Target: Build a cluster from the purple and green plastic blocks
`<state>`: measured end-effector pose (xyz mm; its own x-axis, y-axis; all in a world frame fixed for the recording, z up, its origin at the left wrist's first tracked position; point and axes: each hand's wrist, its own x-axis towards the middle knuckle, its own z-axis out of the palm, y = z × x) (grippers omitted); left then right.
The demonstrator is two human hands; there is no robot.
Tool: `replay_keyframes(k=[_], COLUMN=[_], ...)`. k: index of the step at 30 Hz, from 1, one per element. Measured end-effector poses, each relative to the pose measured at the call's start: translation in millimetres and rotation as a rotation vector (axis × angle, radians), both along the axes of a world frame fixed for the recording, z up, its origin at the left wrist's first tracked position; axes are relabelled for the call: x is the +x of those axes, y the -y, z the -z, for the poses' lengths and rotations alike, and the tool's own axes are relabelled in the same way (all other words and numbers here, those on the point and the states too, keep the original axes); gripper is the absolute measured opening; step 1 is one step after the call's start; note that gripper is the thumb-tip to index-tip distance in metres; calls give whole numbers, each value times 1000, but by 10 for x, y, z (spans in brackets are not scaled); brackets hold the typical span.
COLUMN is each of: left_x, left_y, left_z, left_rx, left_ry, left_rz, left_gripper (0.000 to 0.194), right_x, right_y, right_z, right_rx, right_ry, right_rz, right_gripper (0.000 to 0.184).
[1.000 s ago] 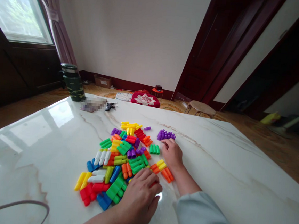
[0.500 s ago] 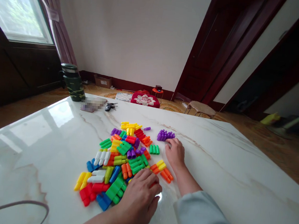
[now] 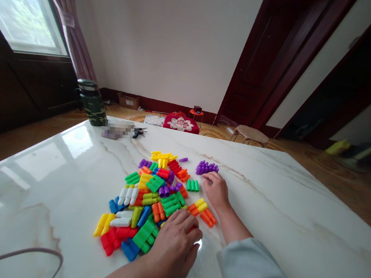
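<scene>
My left hand (image 3: pixel 176 242) rests palm down at the near right edge of a pile of plastic building blocks. Its fingers are bent and the thumb stands apart; a bit of red shows beside the fingers, and what lies under the palm is hidden. Beside it are a green block (image 3: pixel 146 236) and an orange-and-yellow joined piece (image 3: pixel 198 206). Farther out, my right hand (image 3: pixel 216 190) hovers low with loosely bent fingers, its fingertips just below a cluster of purple blocks (image 3: pixel 207 167). I see nothing in it. A green block (image 3: pixel 192 185) lies to its left.
The marble-patterned table (image 3: pixel 280 208) also bears a camouflage flask (image 3: pixel 93 105), keys (image 3: pixel 138 132) and a blurred-out flat item (image 3: pixel 118 130) at the far left. A cable (image 3: pixel 29 251) curves across the near left. A stool (image 3: pixel 250 135) stands beyond the table.
My right hand has drawn slightly left and back from the purple cluster, its index finger now straighter. My left hand stays in place. The whole view has shifted a little.
</scene>
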<state>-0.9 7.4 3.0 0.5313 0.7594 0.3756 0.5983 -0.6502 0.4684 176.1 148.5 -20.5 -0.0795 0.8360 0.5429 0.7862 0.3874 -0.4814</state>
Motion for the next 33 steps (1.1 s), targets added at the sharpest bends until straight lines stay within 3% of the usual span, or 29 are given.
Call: replay_keyframes(k=[10, 14, 16, 19, 21, 23, 28, 31, 33], left_x=[-4, -5, -5, -5, -3, -1, -1, -7, -9], left_y=[10, 13, 8, -2, -4, -4, -3, -5, -3], left_z=[3, 0, 6, 23, 36, 45, 40, 22, 11], left_rx=[-10, -11, -5, 3, 10, 14, 2, -12, -21], left_ry=[-7, -10, -8, -9, -6, -1, -10, -12, -13], left_rz=[1, -5, -3, -2, -2, -2, -2, 5, 2], left_gripper=[6, 5, 4, 3, 2, 1, 3, 2, 3], right_x=[23, -54, -174, -423, -580, -687, -600, -322, -104], right_y=[-31, 61, 156, 307, 373, 398, 345, 261, 195], right_z=[37, -139, -288, -453, -473, -440, -440, -495, -466], right_rx=[-8, -38, -51, -104, -118, -126, -46, 34, 20], right_ry=[9, -132, -191, -153, -56, 6, -173, -245, -166], right_rz=[-14, 15, -58, -321, -433, -451, -324, -107, 62], right_gripper=[30, 21, 19, 28, 40, 40, 18, 18, 21])
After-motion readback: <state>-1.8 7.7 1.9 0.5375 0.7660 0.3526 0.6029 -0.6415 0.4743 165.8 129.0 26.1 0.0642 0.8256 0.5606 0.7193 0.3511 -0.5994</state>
